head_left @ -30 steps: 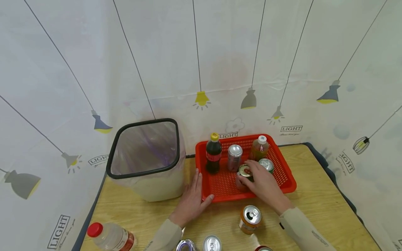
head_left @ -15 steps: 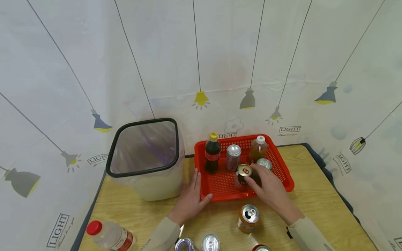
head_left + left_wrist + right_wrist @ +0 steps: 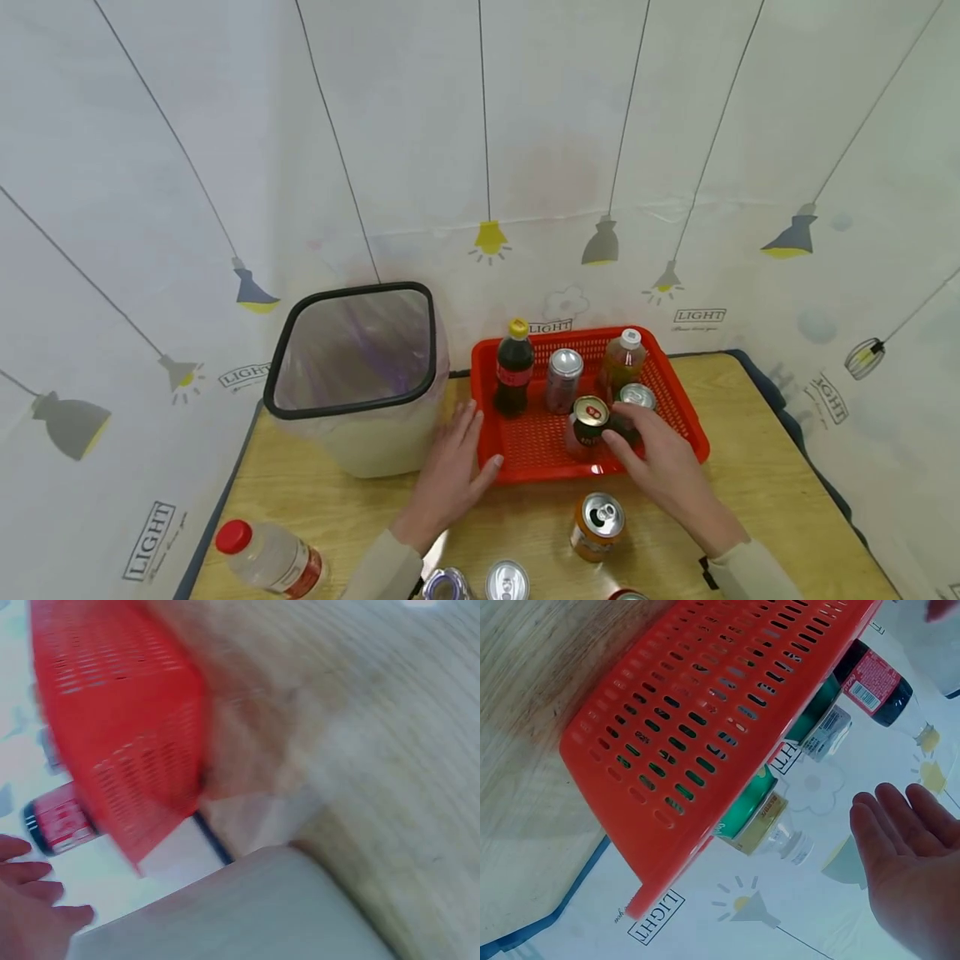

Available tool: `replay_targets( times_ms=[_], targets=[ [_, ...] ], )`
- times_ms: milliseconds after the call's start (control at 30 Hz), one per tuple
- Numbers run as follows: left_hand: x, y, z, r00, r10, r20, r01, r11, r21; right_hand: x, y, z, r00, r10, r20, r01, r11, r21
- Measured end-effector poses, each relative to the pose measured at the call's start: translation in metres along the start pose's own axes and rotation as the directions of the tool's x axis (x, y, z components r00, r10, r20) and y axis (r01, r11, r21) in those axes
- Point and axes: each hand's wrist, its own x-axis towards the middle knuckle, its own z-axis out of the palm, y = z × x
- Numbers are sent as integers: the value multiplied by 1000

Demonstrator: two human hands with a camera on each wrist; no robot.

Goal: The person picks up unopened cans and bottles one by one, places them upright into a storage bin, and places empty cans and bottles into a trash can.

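Observation:
In the head view a red plastic basket [image 3: 536,467] stands on the table. My left hand [image 3: 442,467], fingers straight, rests at its left rim. Over the basket's front right part, my right hand [image 3: 667,467] has its thumb and fingers spread right beside a dark can with a gold lid [image 3: 589,425], which stands upright inside. Behind that can are a silver can [image 3: 564,382] and a cola bottle [image 3: 514,371] with a yellow cap. A bottle with a white cap [image 3: 624,360] and a green can [image 3: 637,397] fill the right side. The right wrist view shows loosely extended fingers [image 3: 911,825].
Left of the basket stands a lined waste bin [image 3: 352,412] with a black rim. In front are an orange can [image 3: 597,527], a silver can [image 3: 507,582], a purple can [image 3: 446,585] and a red-capped bottle [image 3: 273,558]. A printed sheet [image 3: 420,125] hangs behind.
My right hand has let go of the gold-lidded can and drawn back slightly to the right. The can stays in the basket; my left hand keeps its place at the rim.

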Motion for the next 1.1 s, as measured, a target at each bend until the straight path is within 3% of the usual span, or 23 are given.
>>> replay_targets(
  times_ms=[33, 67, 100, 133, 233, 300, 367, 400, 500, 567, 600, 667, 800, 967, 1100],
  targets=[
    [-1, 2, -6, 995, 62, -72, -62, 998, 7, -1, 0, 0, 1000, -4, -5, 4, 1000, 3],
    [-2, 5, -12, 981, 129, -148, -128, 992, 18, -2, 1, 0, 1000, -8, -9, 8, 1000, 6],
    [-3, 7, -20, 956, 194, -220, -191, 981, 38, -3, 1, -1, 1000, -12, -12, 12, 1000, 7],
    [-4, 10, -28, 922, 255, -291, -247, 967, 64, -3, 1, -1, 1000, -18, -16, 18, 1000, 7],
    [-1, 15, -55, 795, 376, -476, -358, 924, 132, -6, 2, -4, 999, -29, -23, 30, 1000, 11],
    [1, 17, -75, 735, 394, -552, -375, 914, 154, -9, 3, -5, 999, -30, -23, 30, 999, 14],
    [3, 15, -93, 690, 392, -608, -367, 914, 172, -11, 4, -6, 999, -27, -19, 27, 999, 19],
    [4, 14, -102, 682, 381, -624, -350, 919, 178, -11, 4, -7, 1000, -26, -18, 26, 999, 21],
    [4, 4, -122, 683, 313, -660, -238, 950, 205, -12, 5, -8, 1000, -13, -2, 13, 1000, 21],
    [2, -5, -132, 696, 231, -680, -114, 970, 213, -12, 6, -7, 1000, -1, 16, 0, 1000, 26],
    [0, -9, -137, 710, 173, -682, -35, 977, 212, -12, 6, -7, 1000, 3, 23, -3, 1000, 24],
    [-3, -16, -144, 730, 46, -682, 117, 975, 190, -13, 8, -7, 999, 11, 39, -12, 1000, 19],
    [-8, -28, -153, 746, -194, -636, 357, 924, 136, -18, 10, -7, 998, -11, 61, 11, 1000, 3],
    [-13, -37, -159, 717, -414, -560, 539, 839, 70, -25, 12, -5, 994, -48, 102, 44, 998, 35],
    [-16, -42, -162, 699, -513, -498, 616, 786, 56, -33, 15, -3, 989, -53, 136, 40, 995, 95]
  ],
)
